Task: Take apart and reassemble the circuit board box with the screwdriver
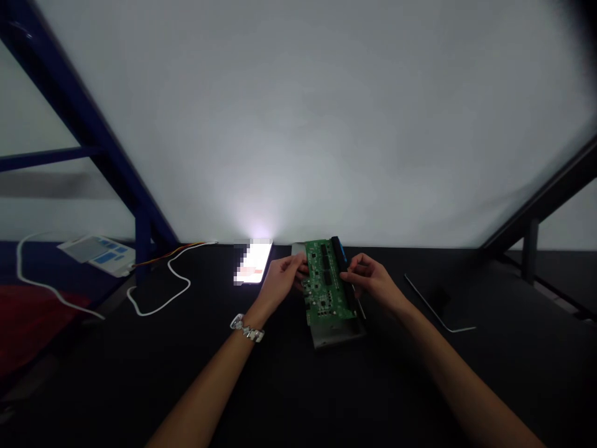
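A green circuit board (pixel 319 274) lies over a grey metal plate (pixel 336 336), whose bare end sticks out toward me. My left hand (pixel 282 274) is closed on the board's left edge, the thumb on top and the other fingers partly hidden. A long black strip (pixel 336 255) runs down the right side of the board. Beside it, my right hand (pixel 368 279) pinches a slim screwdriver (pixel 361 309); its blue end points away from me and its thin metal shaft toward me. Whether the shaft touches the board I cannot tell.
A lit phone (pixel 254 264) lies left of the board by the pale wall (pixel 326 124). White cable (pixel 180 298) curls across the black table (pixel 270 386), near a grey-and-blue panel (pixel 100 254). A bent metal rod (pixel 433 311) rests at right. Blue frame bars (pixel 102 143) slant up at left.
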`<state>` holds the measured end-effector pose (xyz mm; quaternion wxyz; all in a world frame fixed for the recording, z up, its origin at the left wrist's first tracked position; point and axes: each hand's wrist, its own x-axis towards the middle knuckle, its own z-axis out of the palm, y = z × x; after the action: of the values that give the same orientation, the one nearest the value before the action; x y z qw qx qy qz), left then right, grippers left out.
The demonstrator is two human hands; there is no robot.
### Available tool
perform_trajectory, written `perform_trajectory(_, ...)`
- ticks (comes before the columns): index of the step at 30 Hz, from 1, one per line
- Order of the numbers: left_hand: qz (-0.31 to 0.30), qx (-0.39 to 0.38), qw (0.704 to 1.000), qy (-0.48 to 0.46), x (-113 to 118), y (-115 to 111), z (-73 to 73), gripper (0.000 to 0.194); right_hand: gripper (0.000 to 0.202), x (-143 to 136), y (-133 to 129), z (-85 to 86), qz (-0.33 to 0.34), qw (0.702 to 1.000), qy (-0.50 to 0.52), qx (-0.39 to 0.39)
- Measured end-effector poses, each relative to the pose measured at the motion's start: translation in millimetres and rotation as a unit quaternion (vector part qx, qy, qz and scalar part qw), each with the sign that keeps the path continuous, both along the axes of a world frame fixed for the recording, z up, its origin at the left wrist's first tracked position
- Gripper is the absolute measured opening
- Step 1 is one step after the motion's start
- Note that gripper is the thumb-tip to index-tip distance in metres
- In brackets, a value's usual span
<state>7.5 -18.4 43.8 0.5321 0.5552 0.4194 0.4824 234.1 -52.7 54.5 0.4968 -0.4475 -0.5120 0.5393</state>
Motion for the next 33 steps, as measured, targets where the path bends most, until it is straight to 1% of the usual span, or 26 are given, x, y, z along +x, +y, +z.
perform_trajectory(3,-0.03,-0.029,0.999,0.011,-1.3,1.1,-3.6,0.042,0.04,-3.4,-1.6,3.7,-0.031,0.999,-0.01,0.027)
perform_trajectory(5,-0.053,-0.041,0.997,0.022,-0.7,-1.4,-1.4,0.042,0.037,-7.0,-3.0,5.1,-0.048,0.998,-0.015,0.046)
perform_trajectory(7,-0.091,-0.044,0.995,0.024,0.8,-6.2,3.9,0.043,0.033,-11.4,-4.4,5.8,-0.053,0.997,-0.011,0.06)
perform_trajectory(10,-0.139,-0.036,0.99,0.004,3.8,-14.7,12.8,0.046,0.029,-19.4,-7.3,6.3,-0.025,0.997,0.014,0.067)
perform_trajectory(12,-0.152,-0.033,0.988,-0.013,5.4,-19.0,16.5,0.047,0.026,-25.0,-9.9,6.4,0.009,0.997,0.025,0.069)
perform_trajectory(14,-0.16,-0.043,0.986,-0.028,6.1,-21.0,17.1,0.048,0.025,-29.8,-12.3,5.9,0.04,0.996,0.025,0.072)
perform_trajectory(16,-0.158,-0.062,0.984,-0.043,6.1,-20.9,15.3,0.051,0.025,-32.7,-13.7,4.2,0.055,0.996,0.02,0.073)
perform_trajectory(18,-0.153,-0.092,0.982,-0.064,6.1,-19.7,12.6,0.054,0.025,-33.1,-13.6,1.4,0.048,0.997,0.011,0.068)
perform_trajectory(20,-0.144,-0.133,0.976,-0.094,7.1,-18.6,10.8,0.06,0.026,-31.3,-12.5,-2.3,0.015,0.998,-0.022,0.064)
perform_trajectory(22,-0.132,-0.161,0.969,-0.132,9.6,-18.7,10.5,0.067,0.028,-28.7,-11.3,-5.8,-0.035,0.992,-0.092,0.08)
perform_trajectory(24,-0.124,-0.161,0.964,-0.172,13.2,-20.0,10.8,0.072,0.03,-27.3,-11.0,-7.9,-0.071,0.978,-0.168,0.104)
perform_trajectory(25,-0.121,-0.153,0.963,-0.186,15.0,-20.8,10.7,0.072,0.03,-27.4,-11.3,-8.2,-0.072,0.973,-0.19,0.11)
perform_trajectory(26,-0.115,-0.142,0.964,-0.195,16.6,-21.4,10.0,0.071,0.031,-28.2,-11.9,-8.0,-0.059,0.974,-0.193,0.106)
perform_trajectory(28,-0.078,-0.12,0.971,-0.19,18.7,-21.2,6.6,0.066,0.033,-30.9,-13.3,-6.7,-0.005,0.988,-0.14,0.072)
perform_trajectory(30,-0.024,-0.098,0.982,-0.161,18.9,-18.7,1.6,0.058,0.034,-33.1,-13.8,-5.6,0.029,0.998,-0.05,0.025)
perform_trajectory(31,-0.008,-0.086,0.986,-0.143,18.3,-16.6,-0.9,0.055,0.034,-33.4,-13.5,-5.6,0.025,1.0,-0.012,0.007)
perform_trajectory(33,-0.013,-0.068,0.991,-0.113,16.1,-11.8,-4.3,0.05,0.035,-31.8,-11.9,-6.8,-0.019,0.999,0.026,-0.006)
